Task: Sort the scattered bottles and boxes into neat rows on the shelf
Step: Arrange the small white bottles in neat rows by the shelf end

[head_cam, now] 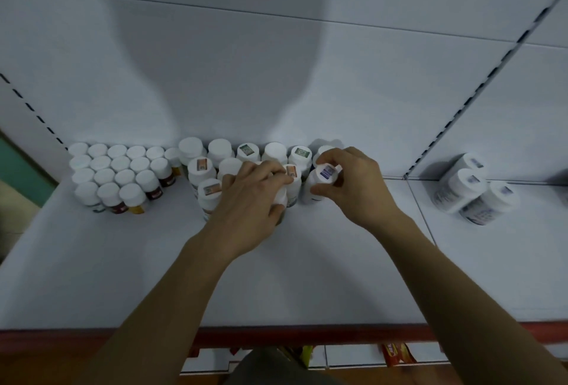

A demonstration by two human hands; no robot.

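White shelf: small white-capped bottles ranked left; middle block part-built, left hand grasping a white plastic bottle, right hand grasping a blue-stickered white bottle; three blue-printed white bottles seemingly still unsorted.

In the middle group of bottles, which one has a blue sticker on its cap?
The bottle at the group's right end, gripped by the right hand. The other caps there show orange or green stickers, or none.

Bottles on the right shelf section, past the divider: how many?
3, bunched together: back bottle, middle bottle, front-right bottle. More may lie beyond the frame edge.
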